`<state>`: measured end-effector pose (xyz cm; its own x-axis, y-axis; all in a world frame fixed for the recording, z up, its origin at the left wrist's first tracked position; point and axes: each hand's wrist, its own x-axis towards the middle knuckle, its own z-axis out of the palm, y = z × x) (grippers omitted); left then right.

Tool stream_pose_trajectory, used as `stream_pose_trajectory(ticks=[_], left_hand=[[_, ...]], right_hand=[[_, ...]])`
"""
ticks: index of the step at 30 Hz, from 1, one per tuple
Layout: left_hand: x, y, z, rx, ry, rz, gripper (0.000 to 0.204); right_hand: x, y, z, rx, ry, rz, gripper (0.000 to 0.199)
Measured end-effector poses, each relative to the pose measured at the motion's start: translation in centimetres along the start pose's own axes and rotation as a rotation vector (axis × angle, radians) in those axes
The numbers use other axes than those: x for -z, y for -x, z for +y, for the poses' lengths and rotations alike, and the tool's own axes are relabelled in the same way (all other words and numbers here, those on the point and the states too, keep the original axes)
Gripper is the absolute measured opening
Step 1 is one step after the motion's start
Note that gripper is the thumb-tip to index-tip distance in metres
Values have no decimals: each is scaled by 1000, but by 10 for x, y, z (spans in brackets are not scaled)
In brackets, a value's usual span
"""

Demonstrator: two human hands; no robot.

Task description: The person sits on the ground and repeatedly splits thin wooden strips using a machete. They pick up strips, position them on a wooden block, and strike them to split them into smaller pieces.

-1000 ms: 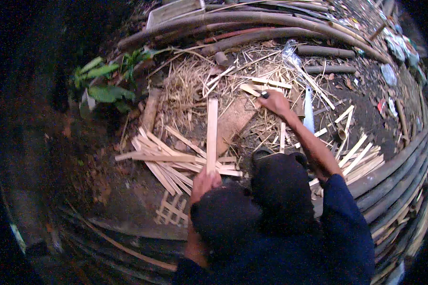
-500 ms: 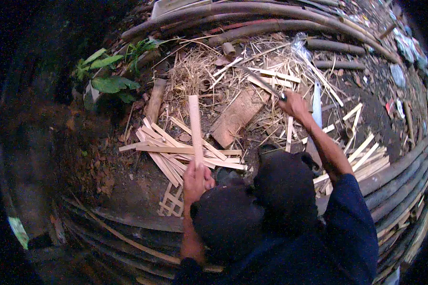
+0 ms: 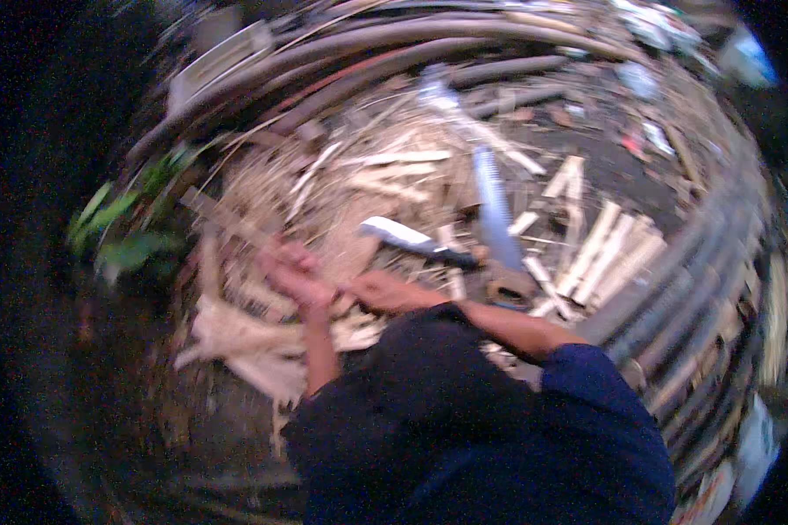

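Blurred by motion, my left hand (image 3: 291, 269) is closed round a flat bamboo strip (image 3: 226, 215), which slants up to the left out of the fist. My right hand (image 3: 378, 290) is beside my left wrist, near the strip's lower end. Its fingers are smeared, so whether they grip the strip is unclear. To the right of it a knife (image 3: 404, 234) with a dark handle lies on the ground, blade toward the upper left. Past the knife lies a handsaw (image 3: 494, 206), its wooden handle toward me. Under my left hand is a pile of pale strips (image 3: 245, 337).
More pale strips (image 3: 617, 249) lie to the right, by a stack of bamboo poles (image 3: 683, 306). Shavings (image 3: 263, 179) and cut pieces (image 3: 403, 166) cover the ground ahead. Long poles (image 3: 394, 31) curve along the far side. A leafy plant (image 3: 131, 232) grows at the left.
My right hand has let go of the knife, now on the ground, and moved left to my left hand. The strip has tipped from upright toward the left. The whole view has shifted and blurred.
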<state>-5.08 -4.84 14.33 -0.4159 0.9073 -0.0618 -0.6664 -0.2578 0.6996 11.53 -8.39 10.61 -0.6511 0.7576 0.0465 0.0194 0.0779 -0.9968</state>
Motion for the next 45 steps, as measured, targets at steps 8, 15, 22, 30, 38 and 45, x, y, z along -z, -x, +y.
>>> stream_pose_trajectory(ticks=[8,15,22,30,38,45], left_hand=[[-37,-4,43,4,-290,143,42],[-64,13,25,-374,-685,49,39],[-76,18,-5,-438,-805,-264,42],[25,4,-30,284,-894,-373,45],[267,46,20,-65,-1441,-391,31],[288,33,83,-191,-1791,90,31]], right_hand=[[30,87,55,248,121,50,45],[-8,86,74,-169,-32,-38,46],[-21,91,69,-296,-177,251,44],[55,253,91,-337,453,1167,35],[171,340,154,-1233,670,1252,45],[152,246,171,-430,1159,971,48]])
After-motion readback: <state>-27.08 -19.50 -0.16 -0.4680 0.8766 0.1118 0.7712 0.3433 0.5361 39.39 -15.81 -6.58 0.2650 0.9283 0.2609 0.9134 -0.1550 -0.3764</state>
